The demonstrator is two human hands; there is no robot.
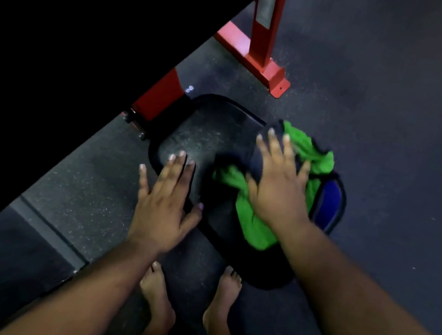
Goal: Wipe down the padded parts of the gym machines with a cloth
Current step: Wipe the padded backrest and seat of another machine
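Our right hand [274,186] covers the middle of the green cloth [251,226], and it's motion-blurred. A big black shape [90,33] hides the red frame [161,95] up top. Can't tell what the blue patch [329,203] at the pad's [207,136] right edge is.

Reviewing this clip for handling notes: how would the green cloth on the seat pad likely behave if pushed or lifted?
The green cloth lies bunched in folds under the flat right hand, so it is probably floppy and would drape if lifted. Pushed, it likely slides and rumples across the black seat pad, whose surface looks smooth. It seems light and not fragile.
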